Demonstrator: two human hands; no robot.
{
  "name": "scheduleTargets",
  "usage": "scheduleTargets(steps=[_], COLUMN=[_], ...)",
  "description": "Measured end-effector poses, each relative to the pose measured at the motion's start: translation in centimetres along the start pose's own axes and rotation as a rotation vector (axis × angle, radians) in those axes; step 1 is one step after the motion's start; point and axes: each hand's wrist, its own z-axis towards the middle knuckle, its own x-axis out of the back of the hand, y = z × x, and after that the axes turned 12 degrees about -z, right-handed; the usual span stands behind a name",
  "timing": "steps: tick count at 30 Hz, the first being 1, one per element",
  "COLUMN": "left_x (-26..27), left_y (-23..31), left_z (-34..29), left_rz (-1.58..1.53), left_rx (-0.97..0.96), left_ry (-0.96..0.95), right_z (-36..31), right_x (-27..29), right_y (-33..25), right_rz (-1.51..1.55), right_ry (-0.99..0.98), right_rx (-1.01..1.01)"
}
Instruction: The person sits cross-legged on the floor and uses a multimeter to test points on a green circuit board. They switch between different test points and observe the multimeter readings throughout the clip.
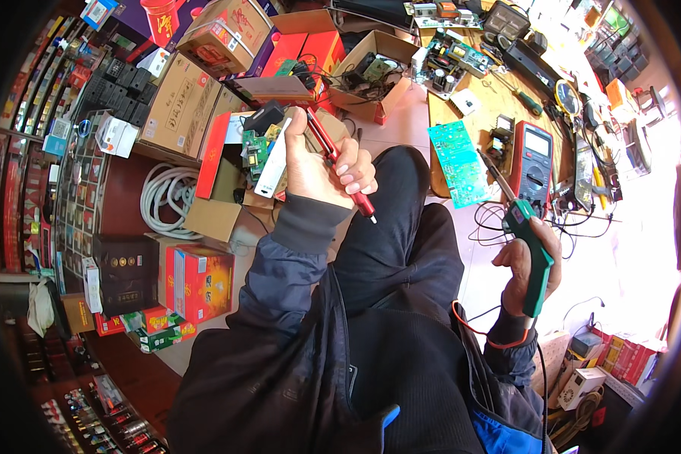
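My left hand (321, 163) is raised over my lap, its fingers wrapped around a slim red solder sucker (324, 136) whose pale nozzle points down and to the right. On the right, my right hand (533, 265) grips a soldering iron (536, 261) by its green handle. The iron's metal tip slants up and left, close to the edge of a green circuit board (459, 163); I cannot tell whether they touch. That board sticks out over the near edge of the wooden table (450, 113). Beside it lies a red multimeter (533, 163) with a dark dial.
More circuit boards (450, 60), a screwdriver (527, 102) and a magnifier (567, 97) crowd the table. Thin black leads (488, 223) hang below its edge. An open box (378, 76) of electronics, stacked cartons (178, 106) and a coiled white hose (166, 200) stand to the left.
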Motion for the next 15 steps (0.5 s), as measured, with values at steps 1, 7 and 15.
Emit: scheduleTargets(steps=[1,7,15], left_x=[0.0,0.1,0.1], left_y=[0.0,-0.1,-0.7], left_z=[0.0,0.1,2.0], left_rz=[-0.004,-0.126,-0.227], left_rx=[-0.011,-0.100,-0.178], left_ry=[-0.008,-0.016,-0.013], right_z=[0.0,0.1,0.7], right_x=[0.0,-0.5,-0.6], right_y=[0.0,-0.2,-0.5], right_rz=[0.003,0.031,-0.014], right_ry=[0.006,0.020,0.027], right_rx=[0.003,-0.008,0.017])
